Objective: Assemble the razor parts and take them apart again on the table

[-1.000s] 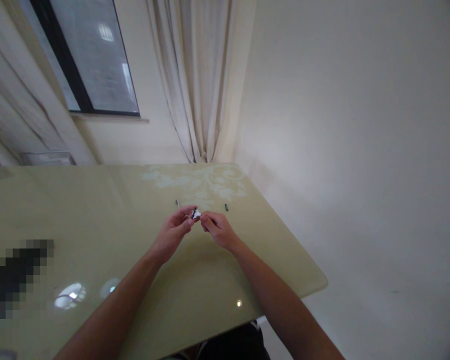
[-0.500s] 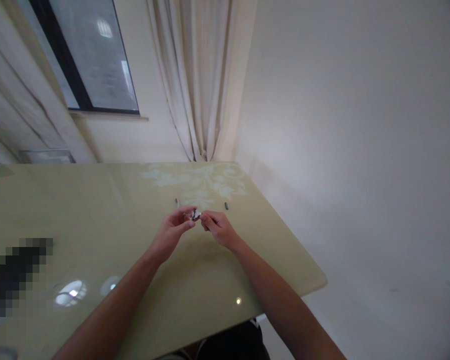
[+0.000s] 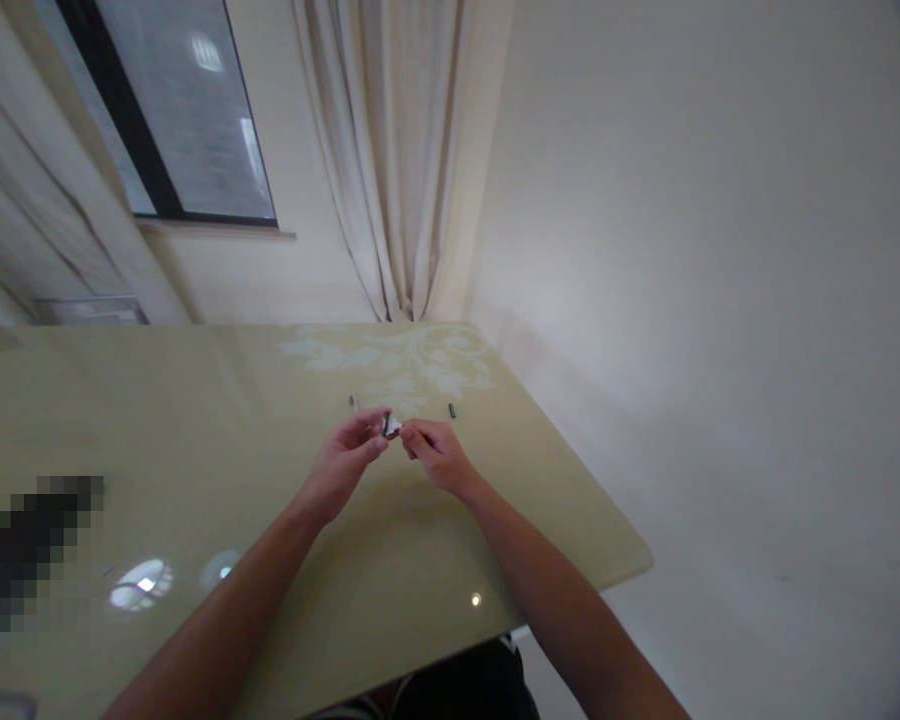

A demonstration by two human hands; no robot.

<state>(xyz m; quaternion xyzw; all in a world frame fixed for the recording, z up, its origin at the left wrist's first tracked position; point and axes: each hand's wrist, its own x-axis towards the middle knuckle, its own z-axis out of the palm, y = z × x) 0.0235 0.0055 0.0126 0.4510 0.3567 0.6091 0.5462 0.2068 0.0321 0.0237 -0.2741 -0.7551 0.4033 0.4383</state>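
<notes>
Pale room, plain wall (image 3: 682, 300) on the right, dark-framed window (image 3: 195, 130) upper left, light curtain (image 3: 390, 150) hanging beyond the far edge of your desk (image 3: 157, 430). Desk top is glossy, yellowish-green, with a white leafy pattern (image 3: 420, 360) near the far edge and bright reflections (image 3: 141, 585) near side, left.

Both your forearms reach in from the bottom; hands meet over the desk. Between them, a small item (image 3: 391, 428), part dark, part white or silvery; too small to tell what it is. Your left hand (image 3: 345, 455) has thumb and fingers clamped on its dark left side. Your right hand (image 3: 436, 455) has fingers pinched together on its pale right end, the other fingers curled in.

Beyond your hands, two loose bits on the desk: a short dark piece (image 3: 452, 411) just past the right hand, and a thin piece (image 3: 353, 402), dark tip and pale body, just past the left hand, its near end close to your fingers. Far left, a blocked-out dark patch (image 3: 34, 555). Your dark clothing (image 3: 465, 685) shows below the desk's near edge.
</notes>
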